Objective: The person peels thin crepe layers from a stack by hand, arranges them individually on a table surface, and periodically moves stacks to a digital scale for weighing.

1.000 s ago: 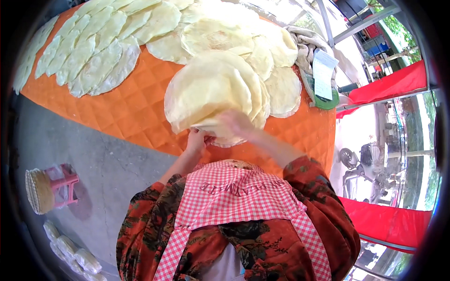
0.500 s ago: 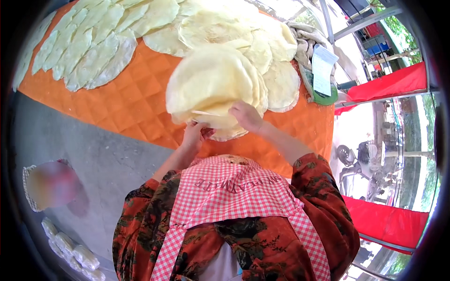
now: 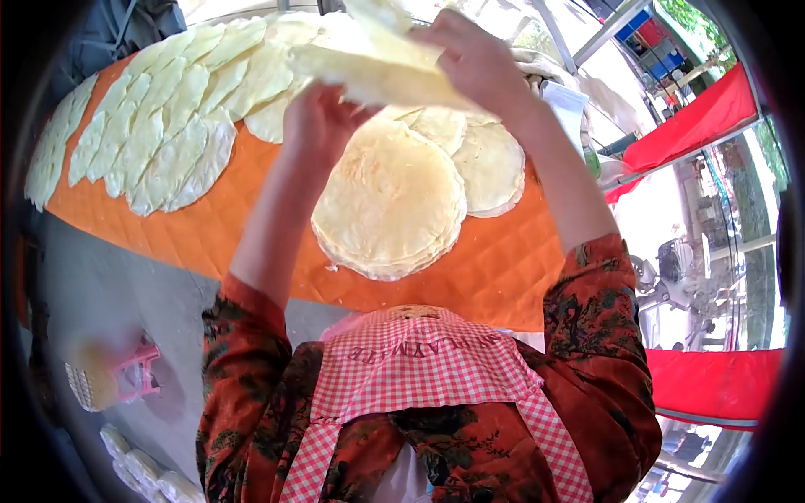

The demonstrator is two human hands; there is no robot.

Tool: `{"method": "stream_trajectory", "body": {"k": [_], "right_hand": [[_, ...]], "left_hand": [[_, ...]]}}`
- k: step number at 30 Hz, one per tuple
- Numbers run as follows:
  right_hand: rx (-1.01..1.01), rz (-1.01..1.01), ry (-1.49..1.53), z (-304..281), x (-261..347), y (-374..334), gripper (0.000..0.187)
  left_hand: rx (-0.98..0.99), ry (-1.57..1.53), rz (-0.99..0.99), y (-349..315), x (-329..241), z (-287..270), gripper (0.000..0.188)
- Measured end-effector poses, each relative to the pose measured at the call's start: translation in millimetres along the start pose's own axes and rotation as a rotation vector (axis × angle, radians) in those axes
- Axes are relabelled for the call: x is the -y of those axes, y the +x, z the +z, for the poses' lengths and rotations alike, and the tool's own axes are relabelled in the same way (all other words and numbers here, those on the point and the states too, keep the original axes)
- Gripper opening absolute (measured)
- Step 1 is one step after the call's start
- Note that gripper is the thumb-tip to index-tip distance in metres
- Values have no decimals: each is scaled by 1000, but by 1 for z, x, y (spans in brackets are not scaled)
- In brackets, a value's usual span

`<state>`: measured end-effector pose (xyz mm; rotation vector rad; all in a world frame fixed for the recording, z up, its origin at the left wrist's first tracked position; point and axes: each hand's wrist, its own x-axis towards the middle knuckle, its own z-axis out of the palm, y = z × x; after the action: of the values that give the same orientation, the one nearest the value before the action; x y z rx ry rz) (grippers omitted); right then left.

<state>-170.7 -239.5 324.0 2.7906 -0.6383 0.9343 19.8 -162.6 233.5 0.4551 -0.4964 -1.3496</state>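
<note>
A thin, pale round flatbread [image 3: 386, 80] is held up over the far part of the table, blurred and bent between my two hands. My left hand [image 3: 319, 126] pinches its near-left edge. Higher up, my right hand [image 3: 478, 63] has its fingers closed on the right side of the sheet. Below them a round stack of flatbreads [image 3: 390, 201] lies flat near the table's front edge, its top one lightly browned. Another flatbread [image 3: 490, 172] sits partly under the stack's right side.
Overlapping flatbreads [image 3: 159, 109] cover the left and far parts of the orange quilted tabletop [image 3: 260, 189]. A grey cloth and a pale sheet of paper [image 3: 566, 105] lie at the right end. On the floor at left are a pink stool [image 3: 137, 373] and clear-wrapped packages [image 3: 147, 474].
Both hands have risen and moved away from me, lifting a flatbread off the stack. The top of the stack is now uncovered.
</note>
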Motion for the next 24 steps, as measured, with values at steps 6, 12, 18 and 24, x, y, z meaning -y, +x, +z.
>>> {"method": "stream_trajectory", "body": {"k": [6,12,18,24], "right_hand": [[211,27,134,156,49,-129,19],[380,167,355,233,35,-232,20],[250,267,316,179,47,-183,20],[313,184,322,213,91,-252,22]], "left_hand": [[-461,-143,-362,-89,110,-160,34],[-535,26,-538,-136,161,-185,35],[-488,-5,-511,-138,156,-188,30],[-472,-15,-502,-138,156,-184,32]]}}
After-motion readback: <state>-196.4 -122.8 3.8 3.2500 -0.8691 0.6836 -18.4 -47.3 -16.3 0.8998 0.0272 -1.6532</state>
